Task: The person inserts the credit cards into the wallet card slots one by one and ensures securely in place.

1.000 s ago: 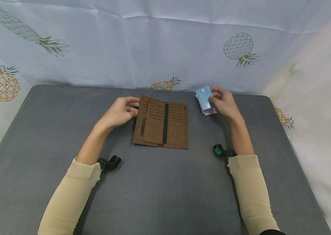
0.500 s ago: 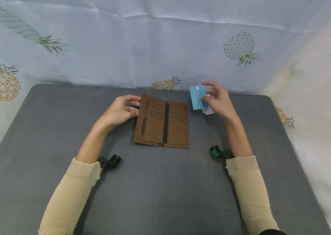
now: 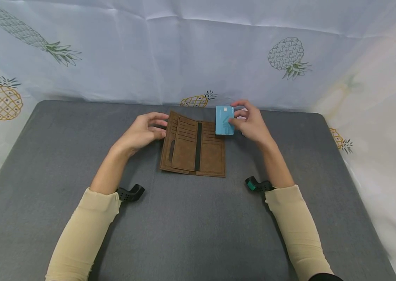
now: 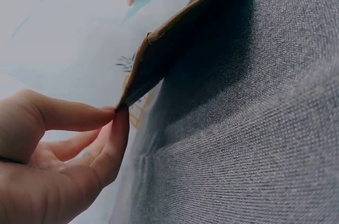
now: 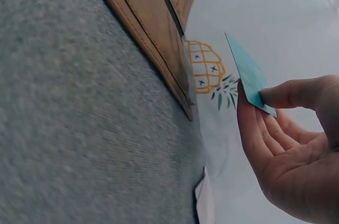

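Observation:
A brown bifold wallet point(image 3: 210, 158) lies spread open on the grey table, card slots facing up, its left flap tilted up. My left hand point(image 3: 141, 133) pinches the outer edge of that flap; in the left wrist view, thumb and forefinger meet on the wallet's edge point(image 4: 151, 36). My right hand point(image 3: 250, 124) pinches a light blue bank card point(image 3: 223, 121) by its right side, between thumb and fingers. The card is in the air over the upper right slots of the wallet. In the right wrist view the card point(image 5: 248, 73) is seen at a slant, apart from the wallet.
A pale, flat item point(image 5: 205, 200) lies near the back edge of the table, mostly hidden behind the right hand in the head view. A white curtain point(image 3: 131, 58) with pineapple prints hangs right behind the grey table point(image 3: 198, 226). Both wrists carry black camera mounts point(image 3: 131, 193).
My right hand has lifted the blue card off the pale stack at the right and carried it left, to over the wallet's right half. The left hand has stayed on the wallet's flap.

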Action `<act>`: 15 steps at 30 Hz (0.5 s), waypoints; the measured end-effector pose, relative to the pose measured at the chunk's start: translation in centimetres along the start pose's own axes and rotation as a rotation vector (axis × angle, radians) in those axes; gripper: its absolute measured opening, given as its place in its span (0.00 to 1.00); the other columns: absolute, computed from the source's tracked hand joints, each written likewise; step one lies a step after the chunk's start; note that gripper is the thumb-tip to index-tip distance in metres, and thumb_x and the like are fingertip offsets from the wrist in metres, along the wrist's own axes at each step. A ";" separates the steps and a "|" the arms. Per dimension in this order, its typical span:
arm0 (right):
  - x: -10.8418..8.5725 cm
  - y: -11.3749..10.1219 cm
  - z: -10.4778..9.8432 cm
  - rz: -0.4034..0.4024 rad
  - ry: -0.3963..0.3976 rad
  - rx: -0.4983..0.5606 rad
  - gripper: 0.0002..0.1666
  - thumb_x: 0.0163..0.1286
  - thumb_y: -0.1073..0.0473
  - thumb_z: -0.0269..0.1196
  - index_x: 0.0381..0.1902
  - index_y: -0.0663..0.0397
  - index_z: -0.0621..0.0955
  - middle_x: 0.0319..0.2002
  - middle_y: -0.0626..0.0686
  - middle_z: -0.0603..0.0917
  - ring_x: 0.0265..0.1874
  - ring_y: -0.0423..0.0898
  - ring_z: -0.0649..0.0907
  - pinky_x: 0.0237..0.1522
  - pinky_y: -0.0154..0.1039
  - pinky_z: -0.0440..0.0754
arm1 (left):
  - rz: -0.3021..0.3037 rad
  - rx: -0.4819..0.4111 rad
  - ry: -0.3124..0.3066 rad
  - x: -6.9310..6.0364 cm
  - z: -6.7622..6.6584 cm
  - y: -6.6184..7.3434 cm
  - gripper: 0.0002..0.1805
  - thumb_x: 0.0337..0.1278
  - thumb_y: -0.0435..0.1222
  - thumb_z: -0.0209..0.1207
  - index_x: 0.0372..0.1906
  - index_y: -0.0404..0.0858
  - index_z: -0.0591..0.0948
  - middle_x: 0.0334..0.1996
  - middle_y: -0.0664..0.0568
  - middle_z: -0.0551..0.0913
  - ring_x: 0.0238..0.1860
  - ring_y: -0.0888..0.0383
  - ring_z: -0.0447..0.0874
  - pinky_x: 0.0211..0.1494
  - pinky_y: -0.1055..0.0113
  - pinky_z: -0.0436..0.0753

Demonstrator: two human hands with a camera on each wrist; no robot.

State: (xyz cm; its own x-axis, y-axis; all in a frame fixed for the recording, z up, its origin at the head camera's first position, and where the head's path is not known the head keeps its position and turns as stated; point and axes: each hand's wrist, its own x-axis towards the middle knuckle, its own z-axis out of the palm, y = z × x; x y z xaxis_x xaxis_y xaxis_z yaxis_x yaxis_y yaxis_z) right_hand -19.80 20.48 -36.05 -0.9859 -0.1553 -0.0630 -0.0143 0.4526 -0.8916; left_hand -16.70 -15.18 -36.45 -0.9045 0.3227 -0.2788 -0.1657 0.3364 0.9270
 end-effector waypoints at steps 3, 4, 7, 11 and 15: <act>0.0 0.1 0.4 0.001 -0.031 -0.002 0.27 0.79 0.64 0.63 0.72 0.53 0.73 0.37 0.49 0.84 0.37 0.45 0.85 0.49 0.45 0.91 | -0.001 -0.027 -0.007 0.1 -0.1 -0.1 0.35 0.77 0.25 0.58 0.83 0.39 0.66 0.76 0.37 0.72 0.72 0.39 0.79 0.75 0.47 0.79; 0.0 0.2 0.5 0.000 -0.040 -0.008 0.27 0.79 0.64 0.63 0.72 0.54 0.73 0.37 0.49 0.84 0.37 0.44 0.86 0.51 0.45 0.91 | 0.000 -0.037 -0.009 0.1 -0.1 -0.2 0.35 0.76 0.25 0.58 0.83 0.39 0.66 0.76 0.37 0.72 0.72 0.39 0.79 0.75 0.47 0.79; 0.1 0.3 0.8 -0.012 -0.073 -0.033 0.26 0.79 0.66 0.63 0.72 0.56 0.73 0.39 0.53 0.86 0.37 0.42 0.87 0.52 0.45 0.92 | 0.008 -0.057 -0.014 0.1 -0.1 -0.2 0.35 0.76 0.25 0.58 0.83 0.40 0.66 0.77 0.38 0.72 0.73 0.40 0.77 0.75 0.48 0.78; 0.2 0.5 1.2 -0.019 -0.112 -0.051 0.26 0.80 0.67 0.62 0.72 0.60 0.73 0.40 0.56 0.85 0.37 0.40 0.86 0.48 0.40 0.92 | 0.012 -0.080 -0.018 0.2 -0.1 -0.2 0.35 0.75 0.26 0.59 0.83 0.40 0.66 0.78 0.38 0.71 0.75 0.42 0.75 0.74 0.48 0.77; 0.3 0.6 1.5 -0.020 -0.136 -0.035 0.26 0.79 0.68 0.62 0.71 0.62 0.72 0.40 0.58 0.85 0.36 0.39 0.86 0.46 0.37 0.91 | 0.000 -0.112 -0.027 0.2 -0.1 -0.3 0.36 0.76 0.25 0.58 0.84 0.41 0.66 0.79 0.38 0.70 0.76 0.43 0.74 0.74 0.50 0.77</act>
State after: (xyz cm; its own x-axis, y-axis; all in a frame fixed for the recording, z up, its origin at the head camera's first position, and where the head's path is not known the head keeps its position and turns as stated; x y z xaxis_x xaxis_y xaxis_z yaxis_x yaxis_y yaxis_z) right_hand -19.82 19.36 -37.26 -0.9535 -0.2815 -0.1078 -0.0421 0.4783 -0.8772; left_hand -16.87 -15.26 -36.77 -0.8938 0.3472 -0.2839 -0.2097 0.2359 0.9489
